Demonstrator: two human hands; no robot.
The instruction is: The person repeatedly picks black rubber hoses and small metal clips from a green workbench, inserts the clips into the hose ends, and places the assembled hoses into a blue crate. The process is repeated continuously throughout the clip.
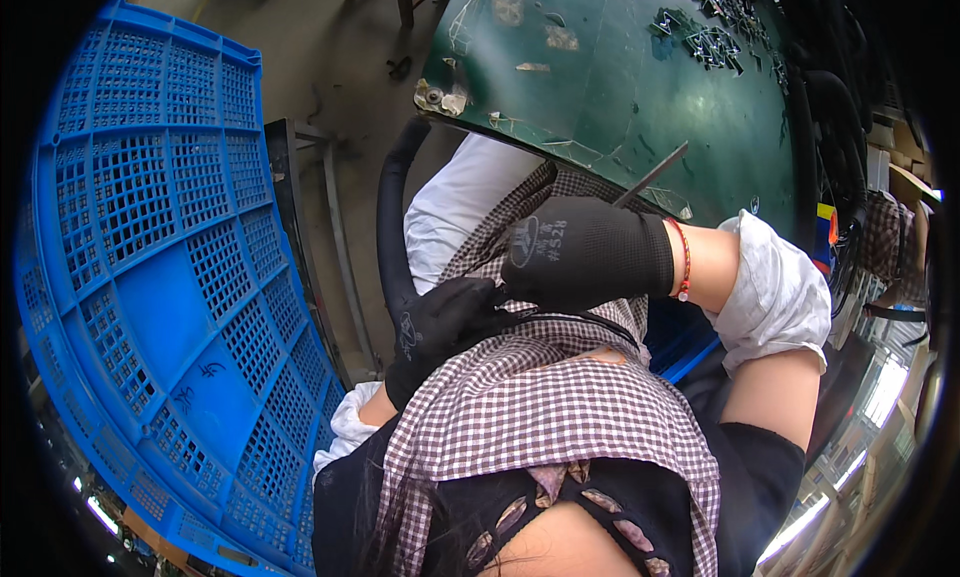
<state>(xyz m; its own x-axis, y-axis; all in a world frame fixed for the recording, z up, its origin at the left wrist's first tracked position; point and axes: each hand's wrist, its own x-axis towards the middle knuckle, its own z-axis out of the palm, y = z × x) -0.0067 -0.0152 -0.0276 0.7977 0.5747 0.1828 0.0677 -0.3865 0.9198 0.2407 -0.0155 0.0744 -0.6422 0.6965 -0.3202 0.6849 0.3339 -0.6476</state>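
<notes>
Both of my hands wear black gloves and meet close together over my lap. My left hand (445,322) is closed, its fingers curled toward my right hand. A long black tube (393,197) rises from it, bending near the table corner. My right hand (575,252) is closed with its back upward, its fingertips hidden against my left hand; what it grips cannot be made out. A narrow metal strip (655,173) sticks out from behind the right glove over the table edge; whether I hold it is hidden. A checked apron (560,407) covers my front.
A tall blue plastic crate (170,287) stands at my left beside a metal frame (335,247). Ahead is a green table (580,87) with worn tape at its edge and many small metal clips (705,37) at its far side. Black hoses (835,127) hang at the right.
</notes>
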